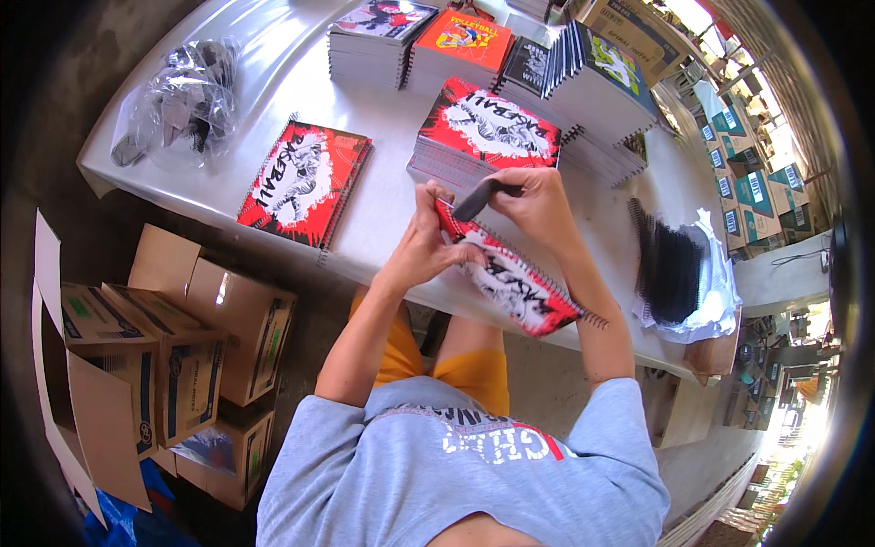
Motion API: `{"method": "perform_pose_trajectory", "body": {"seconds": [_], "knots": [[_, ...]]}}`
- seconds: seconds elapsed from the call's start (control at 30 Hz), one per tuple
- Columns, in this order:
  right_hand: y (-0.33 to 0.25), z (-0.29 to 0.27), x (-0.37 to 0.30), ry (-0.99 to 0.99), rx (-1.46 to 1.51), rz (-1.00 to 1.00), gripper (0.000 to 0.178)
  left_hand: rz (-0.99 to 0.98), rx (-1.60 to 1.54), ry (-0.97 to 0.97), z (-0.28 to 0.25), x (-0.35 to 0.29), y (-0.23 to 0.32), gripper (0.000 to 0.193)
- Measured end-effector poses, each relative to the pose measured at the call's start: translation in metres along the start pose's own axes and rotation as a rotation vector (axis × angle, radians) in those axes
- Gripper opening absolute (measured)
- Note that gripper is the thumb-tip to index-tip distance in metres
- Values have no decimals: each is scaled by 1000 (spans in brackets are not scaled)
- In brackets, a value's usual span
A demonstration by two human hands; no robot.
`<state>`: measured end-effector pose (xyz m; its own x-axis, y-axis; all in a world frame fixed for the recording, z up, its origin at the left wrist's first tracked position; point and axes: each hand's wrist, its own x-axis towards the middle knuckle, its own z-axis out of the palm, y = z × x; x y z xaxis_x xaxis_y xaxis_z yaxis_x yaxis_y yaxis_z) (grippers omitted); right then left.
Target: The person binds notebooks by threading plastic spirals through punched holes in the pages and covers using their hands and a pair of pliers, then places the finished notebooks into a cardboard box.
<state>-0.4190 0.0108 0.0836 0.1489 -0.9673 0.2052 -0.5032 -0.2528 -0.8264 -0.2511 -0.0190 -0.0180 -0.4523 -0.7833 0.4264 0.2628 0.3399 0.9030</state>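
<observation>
My left hand (421, 242) is closed on a spiral notebook (521, 290) with a red, black and white cover, its thumb across the cover. The notebook is tilted over the table's near edge, and its wire coil sticks out past the lower right corner. A dark grey hand tool (474, 202) is gripped in my right hand (538, 205), against the upper end of the coil; its exact kind is unclear. Just beyond my hands is a stack of matching notebooks (499, 123). Another small pile of the same notebooks (305, 182) lies to the left.
Several stacks of other spiral notebooks (460, 41) stand at the back. Black spiral coils (670, 260) lie on white wrapping (715, 287) at right. A clear plastic bag (187, 105) rests at far left. Cardboard boxes (191, 365) sit on the floor to the left.
</observation>
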Motion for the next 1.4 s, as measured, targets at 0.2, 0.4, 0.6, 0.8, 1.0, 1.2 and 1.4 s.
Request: {"method": "perform_pose_trajectory", "body": {"seconds": [0.2,0.4,0.6,0.8,1.0,1.2,1.4], "knots": [[-6,-6,0,35,86,-25,11,179,230,19,7,6,9,82],[5,-12,-4,-3,762,-284,19,183,277,-4,13,12,11,78],[45,-53,10,329,-461,-49,26,122,136,-13,12,5,31,22],[-2,-94,-69,434,-173,134,38,-165,-521,473,28,-3,43,27],[-51,-12,-79,282,-680,-205,43,-63,-293,406,61,-10,51,26],[-21,-25,-88,180,-352,-146,10,119,-342,174,67,-24,40,24],[-8,-13,-83,164,-765,-242,9,-37,-447,120,64,-18,34,13]]}}
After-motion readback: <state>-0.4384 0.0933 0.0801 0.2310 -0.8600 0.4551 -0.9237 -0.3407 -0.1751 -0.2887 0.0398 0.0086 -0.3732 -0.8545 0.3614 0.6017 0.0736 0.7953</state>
